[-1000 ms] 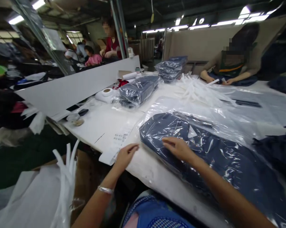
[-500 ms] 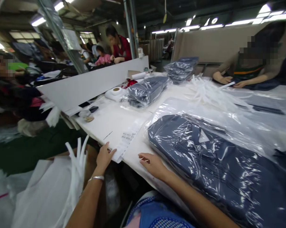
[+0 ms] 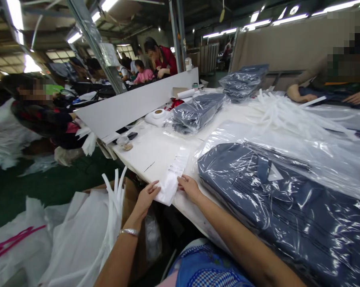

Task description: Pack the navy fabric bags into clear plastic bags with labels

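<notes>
A long white strip of printed labels (image 3: 171,179) lies at the near edge of the white table (image 3: 144,153). My left hand (image 3: 146,196) rests on the strip's near left end, fingers stretched out. My right hand (image 3: 189,187) touches the strip's right edge, fingers curled slightly. Just right of it lies a folded navy garment in a clear plastic bag (image 3: 287,207).
More bagged navy garments (image 3: 198,111) and a further stack (image 3: 244,81) lie farther back. A tape roll (image 3: 159,115), white plastic strips (image 3: 287,113), a white divider board (image 3: 138,103) stand beyond. White bags (image 3: 63,239) sit low left. Other people work around.
My right hand left the bagged garment and moved left to the label strip. My left hand stayed by the strip's near end. The view has shifted left.
</notes>
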Available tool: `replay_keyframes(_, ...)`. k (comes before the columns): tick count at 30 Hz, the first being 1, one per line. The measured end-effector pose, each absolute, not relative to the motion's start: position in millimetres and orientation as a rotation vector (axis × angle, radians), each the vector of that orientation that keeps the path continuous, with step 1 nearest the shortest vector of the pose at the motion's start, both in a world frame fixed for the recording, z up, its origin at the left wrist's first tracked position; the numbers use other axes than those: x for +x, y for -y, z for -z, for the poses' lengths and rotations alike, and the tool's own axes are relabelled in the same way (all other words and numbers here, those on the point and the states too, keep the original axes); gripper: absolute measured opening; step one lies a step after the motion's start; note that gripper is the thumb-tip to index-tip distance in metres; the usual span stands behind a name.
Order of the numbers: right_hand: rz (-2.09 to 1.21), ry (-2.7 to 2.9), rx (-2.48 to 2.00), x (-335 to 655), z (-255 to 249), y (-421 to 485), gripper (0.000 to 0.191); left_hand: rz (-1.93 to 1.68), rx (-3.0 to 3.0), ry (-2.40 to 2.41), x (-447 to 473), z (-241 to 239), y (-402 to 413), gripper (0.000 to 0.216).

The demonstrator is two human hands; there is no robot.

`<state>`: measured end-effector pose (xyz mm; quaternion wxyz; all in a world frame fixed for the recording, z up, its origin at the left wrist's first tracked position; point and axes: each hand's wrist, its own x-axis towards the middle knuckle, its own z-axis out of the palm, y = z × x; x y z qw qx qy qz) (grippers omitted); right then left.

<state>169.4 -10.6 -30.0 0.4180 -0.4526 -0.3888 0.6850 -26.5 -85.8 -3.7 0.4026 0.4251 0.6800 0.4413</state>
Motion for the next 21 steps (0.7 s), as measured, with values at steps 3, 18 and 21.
replay_keyframes(3,-1.708,0.97,-1.158,166.3,31.9,2.4,0.024,-1.072,1.112,-1.728,-26.6,1.5,90.4,0.071)
replay_keyframes(18,-1.657,0.974,-0.928,174.2,42.2,13.5,0.034,-0.861,2.104,-1.65,36.7,-6.3,28.9,0.034)
replay_keyframes(21,-1.674,0.974,-0.895,179.0,42.7,17.1,0.031,-0.849,2.09,-1.634,34.3,-4.0,26.2,0.036)
